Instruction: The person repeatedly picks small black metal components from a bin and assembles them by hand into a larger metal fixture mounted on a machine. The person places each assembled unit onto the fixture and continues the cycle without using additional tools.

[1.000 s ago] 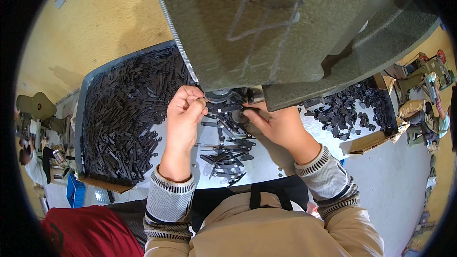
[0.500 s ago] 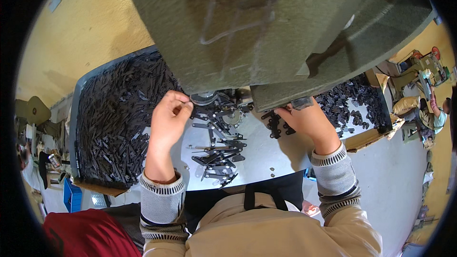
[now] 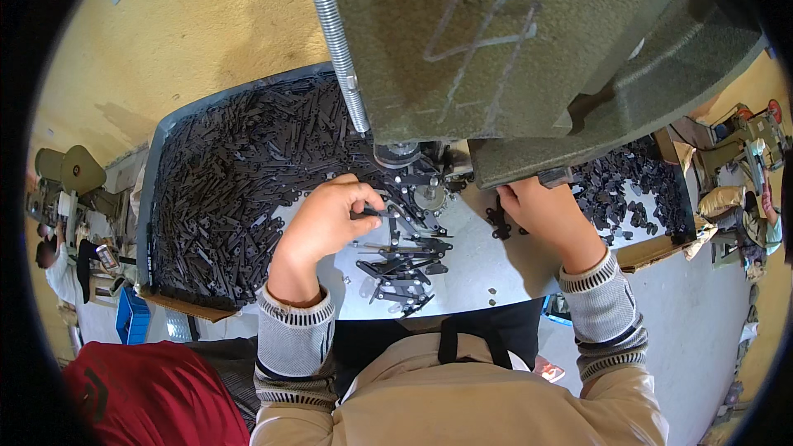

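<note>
A dark green machine with a chalk-like mark hangs over the work surface. In front of its lower tooling, my left hand is closed, its thumb and fingers pinching a black metal strip. Just right of that hand lies a loose row of joined black metal linkages with bright rivets. My right hand reaches under the machine's right part, near a few small black plates. Most of its fingertips are hidden there, so I cannot see what they hold.
A large tray heaped with flat black strips stands at the left. A cardboard-edged box of small black pieces is at the right. A coil spring runs down the machine's left side. Someone's red garment shows lower left.
My left hand has drawn back from the tooling toward me and now pinches a black strip. The view has shifted, bringing the coil spring into sight. My right hand stays beneath the machine.
</note>
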Motion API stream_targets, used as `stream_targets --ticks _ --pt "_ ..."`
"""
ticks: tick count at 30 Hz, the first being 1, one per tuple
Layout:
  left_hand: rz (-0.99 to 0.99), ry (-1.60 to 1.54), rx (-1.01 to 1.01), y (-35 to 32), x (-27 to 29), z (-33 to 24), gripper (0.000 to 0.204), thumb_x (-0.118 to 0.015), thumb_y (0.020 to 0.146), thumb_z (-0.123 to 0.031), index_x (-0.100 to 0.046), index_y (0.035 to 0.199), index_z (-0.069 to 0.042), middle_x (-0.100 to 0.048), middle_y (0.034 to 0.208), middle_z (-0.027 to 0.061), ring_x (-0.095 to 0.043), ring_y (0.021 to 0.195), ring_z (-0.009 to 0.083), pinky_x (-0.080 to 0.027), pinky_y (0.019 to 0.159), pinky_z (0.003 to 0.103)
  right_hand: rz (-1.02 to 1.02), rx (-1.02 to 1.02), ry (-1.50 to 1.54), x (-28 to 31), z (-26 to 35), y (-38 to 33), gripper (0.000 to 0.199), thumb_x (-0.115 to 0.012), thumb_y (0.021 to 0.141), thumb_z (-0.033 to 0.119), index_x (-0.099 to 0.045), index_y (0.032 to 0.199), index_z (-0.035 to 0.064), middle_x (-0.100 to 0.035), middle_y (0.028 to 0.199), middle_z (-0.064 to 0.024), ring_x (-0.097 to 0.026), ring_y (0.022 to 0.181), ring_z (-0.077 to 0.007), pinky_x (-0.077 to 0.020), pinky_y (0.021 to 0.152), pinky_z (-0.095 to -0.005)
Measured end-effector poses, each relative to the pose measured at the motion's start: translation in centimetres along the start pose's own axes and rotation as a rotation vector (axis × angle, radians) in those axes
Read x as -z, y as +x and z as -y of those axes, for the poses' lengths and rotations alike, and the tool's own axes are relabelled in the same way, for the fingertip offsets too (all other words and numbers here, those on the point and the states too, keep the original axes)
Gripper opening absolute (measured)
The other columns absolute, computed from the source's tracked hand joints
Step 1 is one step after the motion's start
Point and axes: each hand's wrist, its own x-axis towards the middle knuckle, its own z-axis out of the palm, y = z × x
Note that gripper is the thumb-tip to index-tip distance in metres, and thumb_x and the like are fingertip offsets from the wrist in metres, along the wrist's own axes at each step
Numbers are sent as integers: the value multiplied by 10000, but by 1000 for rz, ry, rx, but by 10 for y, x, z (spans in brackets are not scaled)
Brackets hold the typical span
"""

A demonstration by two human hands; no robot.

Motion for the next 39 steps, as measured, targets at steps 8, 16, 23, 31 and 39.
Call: stream_targets --ticks 8,16,23,31,39 --pt "-7 -64 19 -17 -3 -19 257 -729 678 10 -649 917 -41 -556 861 39 -552 703 153 -467 619 276 -55 -465 590 9 33 -12 110 -650 821 95 -651 873 -2 -637 768 -145 -646 689 -280 -503 620 -329" --pt "-19 368 -297 -22 -43 -44 365 -644 756 -89 -607 1119 -87 -555 1151 106 -590 1004 311 -515 838 377 -29 -409 800 -5 59 -6 129 -633 842 57 -556 935 13 -623 764 -126 -628 647 -222 -492 608 -300" --pt "8 330 -355 -74 -56 -65 330 -648 745 -89 -623 1074 -73 -559 1097 77 -603 833 254 -519 736 363 110 -213 644 -2 68 -13 134 -596 831 -10 -541 947 28 -646 944 -110 -622 809 -239 -497 705 -311" --pt "-105 -79 -318 -80 -29 -64 176 -691 765 -94 -648 936 -84 -658 727 88 -642 596 236 -491 510 331 244 -109 790 -9 84 -22 186 -633 804 17 -557 968 61 -624 880 -130 -613 771 -332 -507 664 -373" --pt "-431 437 -84 2 -12 -6 152 -682 757 -80 -660 906 -58 -614 887 83 -596 879 282 -491 766 374 490 -503 1482 11 80 -33 177 -548 925 3 -562 1099 35 -648 911 -49 -617 807 -112 -505 688 -258"
